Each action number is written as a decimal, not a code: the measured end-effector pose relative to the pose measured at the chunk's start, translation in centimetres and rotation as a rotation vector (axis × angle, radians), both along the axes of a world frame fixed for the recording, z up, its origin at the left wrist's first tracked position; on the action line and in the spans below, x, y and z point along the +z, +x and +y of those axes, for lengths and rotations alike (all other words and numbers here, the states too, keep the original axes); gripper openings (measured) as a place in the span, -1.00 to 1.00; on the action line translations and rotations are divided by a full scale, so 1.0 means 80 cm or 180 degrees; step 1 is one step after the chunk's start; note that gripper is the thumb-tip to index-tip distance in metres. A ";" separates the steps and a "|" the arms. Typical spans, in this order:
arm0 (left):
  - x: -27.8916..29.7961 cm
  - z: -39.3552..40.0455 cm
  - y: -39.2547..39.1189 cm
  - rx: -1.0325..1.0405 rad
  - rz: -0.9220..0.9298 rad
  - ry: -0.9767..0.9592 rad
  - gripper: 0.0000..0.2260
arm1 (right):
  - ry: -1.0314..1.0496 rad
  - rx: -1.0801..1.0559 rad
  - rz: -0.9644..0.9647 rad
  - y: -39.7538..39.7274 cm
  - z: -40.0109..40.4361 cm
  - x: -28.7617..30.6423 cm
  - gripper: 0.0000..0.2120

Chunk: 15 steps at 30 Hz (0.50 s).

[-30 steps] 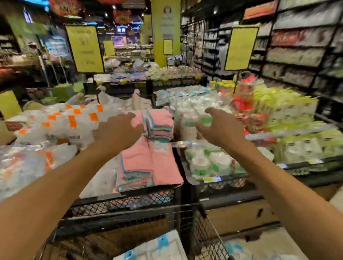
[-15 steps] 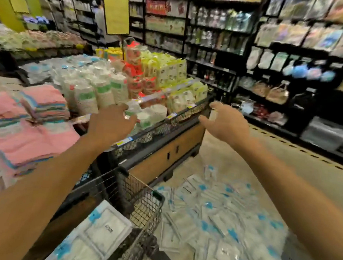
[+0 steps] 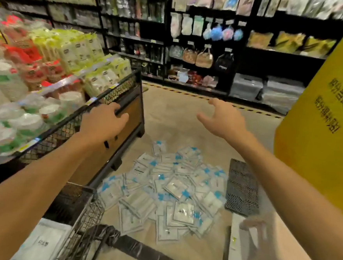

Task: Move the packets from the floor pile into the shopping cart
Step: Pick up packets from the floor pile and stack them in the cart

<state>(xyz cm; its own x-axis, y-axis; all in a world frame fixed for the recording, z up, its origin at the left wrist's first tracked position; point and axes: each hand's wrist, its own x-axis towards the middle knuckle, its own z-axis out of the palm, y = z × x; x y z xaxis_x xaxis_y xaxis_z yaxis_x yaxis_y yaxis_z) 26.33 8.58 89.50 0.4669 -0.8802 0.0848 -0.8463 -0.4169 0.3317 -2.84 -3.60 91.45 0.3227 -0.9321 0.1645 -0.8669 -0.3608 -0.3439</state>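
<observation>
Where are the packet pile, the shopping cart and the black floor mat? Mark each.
packet pile (image 3: 168,192): head view, middle of the heap.
shopping cart (image 3: 92,209): head view, its wire corner.
black floor mat (image 3: 242,187): head view, its centre.

Both bare arms reach forward, far out from the body. The left hand (image 3: 103,123) shows its back, fingers loosely bent and holding nothing. The right hand (image 3: 222,118) hangs with fingers spread, thumb pointing left.

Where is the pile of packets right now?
The packet pile lies on the floor, centre of the head view, between the shopping cart on its left and a black mat.
</observation>
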 end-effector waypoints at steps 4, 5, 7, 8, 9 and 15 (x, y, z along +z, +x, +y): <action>-0.036 -0.054 -0.048 -0.0063 -0.0086 0.0221 -0.46 | 0.0119 -0.0238 0.0019 -0.074 -0.039 -0.040 -0.34; -0.043 -0.065 -0.059 -0.0101 -0.0122 0.0293 -0.46 | 0.0167 -0.0288 0.0026 -0.088 -0.045 -0.049 -0.34; -0.057 -0.089 -0.076 -0.0191 -0.0166 0.0382 -0.48 | 0.0265 -0.0394 0.0042 -0.114 -0.057 -0.070 -0.34; -0.064 -0.101 -0.082 -0.0233 -0.0187 0.0388 -0.50 | 0.0301 -0.0459 0.0054 -0.124 -0.064 -0.080 -0.34; -0.071 -0.114 -0.089 -0.0278 -0.0204 0.0391 -0.51 | 0.0330 -0.0526 0.0060 -0.133 -0.071 -0.090 -0.34; -0.139 -0.188 -0.116 -0.0564 -0.0301 0.0521 -0.47 | 0.0571 -0.0894 0.0113 -0.161 -0.103 -0.161 -0.32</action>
